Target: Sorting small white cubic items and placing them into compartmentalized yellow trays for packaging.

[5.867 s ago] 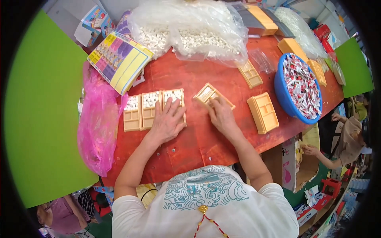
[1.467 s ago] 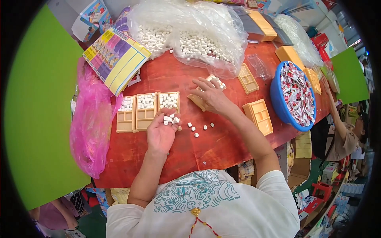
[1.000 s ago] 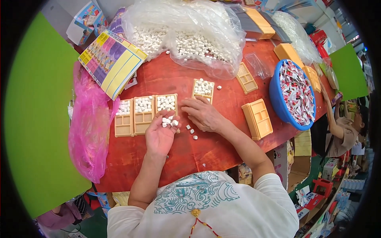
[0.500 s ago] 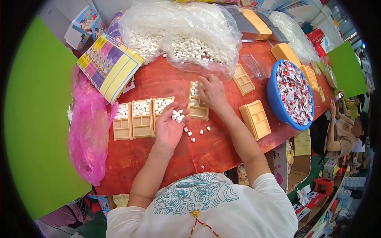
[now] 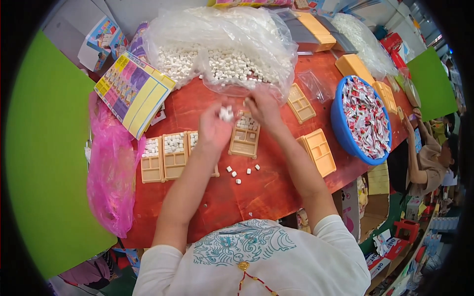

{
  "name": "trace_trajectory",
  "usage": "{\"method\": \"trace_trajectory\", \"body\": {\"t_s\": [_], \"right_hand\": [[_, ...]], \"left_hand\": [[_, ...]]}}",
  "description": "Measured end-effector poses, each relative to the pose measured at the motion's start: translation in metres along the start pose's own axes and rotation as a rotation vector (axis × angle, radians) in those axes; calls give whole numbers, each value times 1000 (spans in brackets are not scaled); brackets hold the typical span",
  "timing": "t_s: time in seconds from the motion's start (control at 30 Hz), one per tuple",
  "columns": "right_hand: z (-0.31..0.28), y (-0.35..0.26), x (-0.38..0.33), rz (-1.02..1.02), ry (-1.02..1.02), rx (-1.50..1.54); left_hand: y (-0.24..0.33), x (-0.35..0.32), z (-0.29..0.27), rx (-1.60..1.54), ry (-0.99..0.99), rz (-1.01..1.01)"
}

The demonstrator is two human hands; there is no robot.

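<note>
My left hand (image 5: pixel 216 129), a little smeared by motion, is cupped round a small pile of white cubes (image 5: pixel 226 114). Just right of it lies a cream compartment tray (image 5: pixel 244 148), its far sections filled with white cubes and its near ones bare. Over that tray's far right edge is my right hand (image 5: pixel 266 111), blurred, its fingers drawn together in a pinch; what they hold is too small to name. Several loose cubes (image 5: pixel 234 173) lie on the red table (image 5: pixel 269 197) near the tray. Three part-filled trays (image 5: pixel 175 160) stand side by side at left, one partly behind my left forearm.
Behind my hands a large clear bag (image 5: pixel 212 27) spills white cubes. A blue basin (image 5: pixel 337 123) of small packets stands at right, near stacked trays (image 5: pixel 321 153) and a single tray (image 5: pixel 300 103). Pink plastic (image 5: pixel 111 172) and a printed box (image 5: pixel 133 93) are at left. Another person (image 5: pixel 424 163) is far right.
My left hand has moved up and right with its cubes, toward the middle tray. The right hand stays near the tray's far edge, shifted slightly. More cubes now show in that tray.
</note>
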State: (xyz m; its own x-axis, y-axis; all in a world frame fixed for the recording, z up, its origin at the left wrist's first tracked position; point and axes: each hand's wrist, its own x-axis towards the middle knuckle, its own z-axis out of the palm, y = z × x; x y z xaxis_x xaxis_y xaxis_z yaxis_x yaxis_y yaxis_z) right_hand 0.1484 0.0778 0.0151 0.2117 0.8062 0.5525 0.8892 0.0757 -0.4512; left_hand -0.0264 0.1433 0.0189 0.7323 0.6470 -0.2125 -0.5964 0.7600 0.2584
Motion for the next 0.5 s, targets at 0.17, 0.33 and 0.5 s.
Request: {"method": "trace_trajectory", "body": {"t_s": [0.17,0.33,0.5], "right_hand": [[-17,-1,46,191,148,92],[-30,-11,19,236,4,112],[-27,-27,-46,235,-75,159]], "left_hand": [[23,84,86,283,226,179],[28,63,70,672,108,282],[20,-8,26,971,50,244]]}}
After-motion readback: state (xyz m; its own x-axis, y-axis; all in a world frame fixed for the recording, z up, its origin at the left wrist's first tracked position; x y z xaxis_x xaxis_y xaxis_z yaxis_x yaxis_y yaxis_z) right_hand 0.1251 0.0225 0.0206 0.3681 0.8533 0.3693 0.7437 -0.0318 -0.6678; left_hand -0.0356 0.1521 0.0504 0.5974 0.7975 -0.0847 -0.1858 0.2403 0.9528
